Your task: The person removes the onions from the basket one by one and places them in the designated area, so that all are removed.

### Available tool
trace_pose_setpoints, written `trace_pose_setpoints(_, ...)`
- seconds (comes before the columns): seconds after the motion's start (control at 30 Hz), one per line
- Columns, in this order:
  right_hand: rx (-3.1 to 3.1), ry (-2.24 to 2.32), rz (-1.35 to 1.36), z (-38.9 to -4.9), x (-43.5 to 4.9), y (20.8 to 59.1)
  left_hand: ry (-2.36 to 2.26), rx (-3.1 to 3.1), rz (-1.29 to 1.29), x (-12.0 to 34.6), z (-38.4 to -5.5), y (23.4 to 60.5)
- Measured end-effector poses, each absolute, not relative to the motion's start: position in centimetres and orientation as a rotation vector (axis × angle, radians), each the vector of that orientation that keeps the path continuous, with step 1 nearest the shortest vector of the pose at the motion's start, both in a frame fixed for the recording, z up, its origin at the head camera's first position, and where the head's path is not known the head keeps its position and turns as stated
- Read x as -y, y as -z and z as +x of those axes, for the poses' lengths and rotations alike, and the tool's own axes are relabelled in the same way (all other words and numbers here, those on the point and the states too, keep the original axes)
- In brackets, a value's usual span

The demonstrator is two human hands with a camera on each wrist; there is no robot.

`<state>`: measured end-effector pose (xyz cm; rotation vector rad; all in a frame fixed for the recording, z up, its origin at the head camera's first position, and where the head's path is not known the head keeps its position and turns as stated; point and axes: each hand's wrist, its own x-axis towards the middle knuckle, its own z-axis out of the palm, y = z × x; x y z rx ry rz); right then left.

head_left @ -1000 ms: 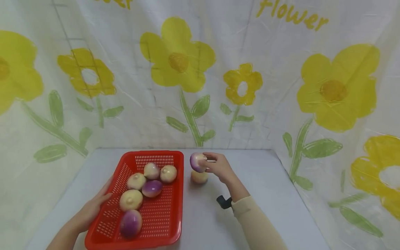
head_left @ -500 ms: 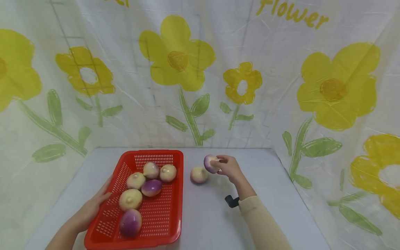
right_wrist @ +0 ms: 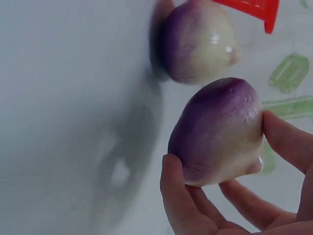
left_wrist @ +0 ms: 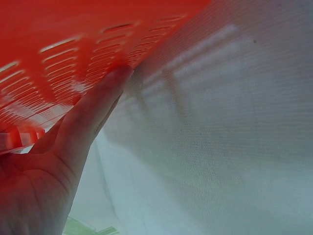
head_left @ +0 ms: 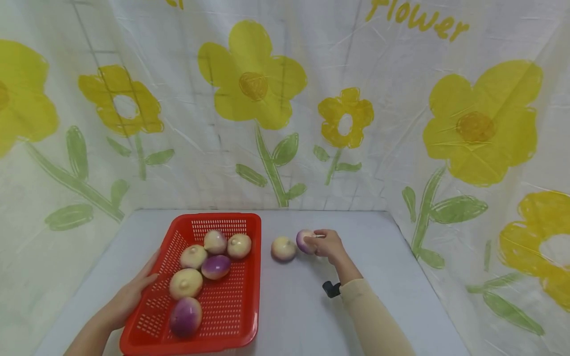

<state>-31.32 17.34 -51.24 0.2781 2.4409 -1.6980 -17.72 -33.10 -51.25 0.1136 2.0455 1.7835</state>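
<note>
My right hand pinches a purple-and-cream turnip between thumb and fingertips. In the right wrist view this turnip is just off the table, its shadow lying apart from it. Close to its left, another turnip rests on the table. My left hand lies along the left side of a red slotted plastic basket. Its fingers stretch out against the outer wall in the left wrist view. Inside the basket are several more turnips, including a purple one near the front.
The pale table extends right of the basket. A white curtain painted with yellow flowers hangs behind and along both sides. A small black device is on the right wrist.
My right hand has carried its turnip rightward and down, from in front of the table turnip to beside it. The left hand and the basket have stayed put.
</note>
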Motion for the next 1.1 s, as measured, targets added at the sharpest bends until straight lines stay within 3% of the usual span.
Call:
trace_pose_setpoints(0.47, -2.549, 1.552, 0.295, -31.5, -17.7, 53.4, -1.777, -2.034, 0.056, 32.7, -17.5, 50.7)
trace_pose_setpoints(1.1, -2.501, 1.596, 0.246, -31.4, -17.8, 53.5, -1.795, -2.01, 0.075, 32.8, -17.4, 50.7)
